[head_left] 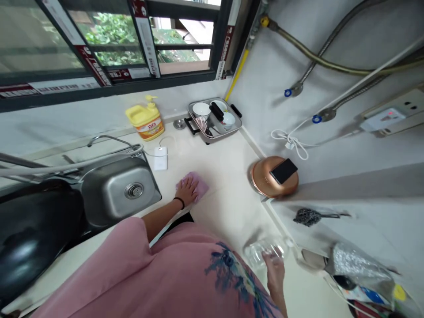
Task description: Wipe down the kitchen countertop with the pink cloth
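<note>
Near the sink's right edge, my left hand (187, 191) presses down on a pink cloth (201, 187) against the pale countertop (228, 176). Its fingers are bent slightly over the cloth, and a dark band circles the wrist. At the lower right, my right hand (275, 269) is closed around a clear, see-through jar (260, 251), which looks tilted. Motion blur softens the jar and the fingers, so its exact shape and any contents are hard to make out.
A steel sink (114, 190) with a black wok (36, 225) lies left. Behind stand a yellow pump bottle (147, 121), a white device (160, 158) and a dish tray (228, 134). Rightward, a phone (284, 171) rests on a copper-coloured round appliance (268, 181); a scrubber (308, 217) hangs nearby.
</note>
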`<state>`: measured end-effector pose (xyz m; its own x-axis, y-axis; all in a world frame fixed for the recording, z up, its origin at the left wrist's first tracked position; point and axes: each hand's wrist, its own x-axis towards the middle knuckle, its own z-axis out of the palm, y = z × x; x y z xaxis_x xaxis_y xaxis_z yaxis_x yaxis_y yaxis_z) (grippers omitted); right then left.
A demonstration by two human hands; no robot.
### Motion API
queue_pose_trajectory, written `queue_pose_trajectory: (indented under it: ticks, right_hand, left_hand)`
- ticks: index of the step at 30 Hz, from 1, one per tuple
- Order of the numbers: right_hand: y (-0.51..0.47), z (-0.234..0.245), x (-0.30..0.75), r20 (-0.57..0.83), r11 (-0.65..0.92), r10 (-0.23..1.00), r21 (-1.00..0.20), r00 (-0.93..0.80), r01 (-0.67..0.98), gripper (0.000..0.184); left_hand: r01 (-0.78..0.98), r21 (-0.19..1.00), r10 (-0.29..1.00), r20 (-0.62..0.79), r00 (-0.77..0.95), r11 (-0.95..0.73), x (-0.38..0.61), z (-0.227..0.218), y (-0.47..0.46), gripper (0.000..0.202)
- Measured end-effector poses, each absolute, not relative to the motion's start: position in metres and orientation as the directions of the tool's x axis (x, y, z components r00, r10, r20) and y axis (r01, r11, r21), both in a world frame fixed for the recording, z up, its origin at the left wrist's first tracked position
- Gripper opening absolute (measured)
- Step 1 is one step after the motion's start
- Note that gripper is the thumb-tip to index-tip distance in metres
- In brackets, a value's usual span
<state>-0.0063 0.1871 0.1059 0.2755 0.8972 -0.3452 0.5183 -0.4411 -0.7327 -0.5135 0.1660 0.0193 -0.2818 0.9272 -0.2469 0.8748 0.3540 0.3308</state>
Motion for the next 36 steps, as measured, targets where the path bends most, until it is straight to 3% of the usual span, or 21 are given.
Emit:
queue_pose_trajectory:
  ticks: [4,8,12,17,22,26,29,32,36]
  right_hand:
    - [0.221,0.132,-0.091,-0.549,-0.413,0.828,-0.733,-0.112,0.541,0.078]
    - [0.256,0.150,-0.199,-0.616,-0.315,0.686,-0.731,-0.387,0.606,0.060]
    - [0.276,0.160,-0.258,-0.688,-0.298,0.584,-0.675,-0.430,0.675,0.049]
    - [0.275,0.155,-0.250,-0.694,-0.316,0.609,-0.656,-0.383,0.686,0.046]
    - [0.255,0.144,-0.192,-0.557,-0.311,0.797,-0.710,-0.234,0.632,0.065]
    - [0.222,0.133,-0.135,-0.339,-0.310,0.939,-0.767,0.056,0.562,0.092]
    - [0.186,0.123,-0.100,-0.199,-0.333,0.932,-0.802,0.304,0.496,0.099]
    - [0.151,0.111,-0.077,-0.081,-0.365,0.843,-0.812,0.531,0.456,0.096]
    - [0.123,0.092,-0.063,-0.035,-0.458,0.660,-0.811,0.751,0.364,0.099]
  left_hand:
    - [0.849,0.311,0.899,-0.247,-0.362,0.427,-0.527,0.017,0.155,0.071]
    - [0.834,0.317,0.888,-0.252,-0.386,0.452,-0.523,0.017,0.155,0.072]
    - [0.823,0.346,0.889,-0.255,-0.380,0.451,-0.523,0.019,0.156,0.071]
    - [0.806,0.376,0.887,-0.261,-0.382,0.458,-0.524,0.018,0.153,0.072]
    - [0.793,0.374,0.873,-0.285,-0.395,0.481,-0.527,0.015,0.158,0.074]
    - [0.774,0.363,0.853,-0.284,-0.438,0.519,-0.536,0.015,0.189,0.075]
    - [0.765,0.378,0.853,-0.269,-0.447,0.521,-0.521,0.017,0.223,0.072]
    - [0.845,0.432,0.943,-0.243,-0.228,0.315,-0.469,0.016,0.239,0.068]
    - [0.832,0.501,0.950,-0.056,0.306,-0.238,-0.376,0.002,0.222,0.061]
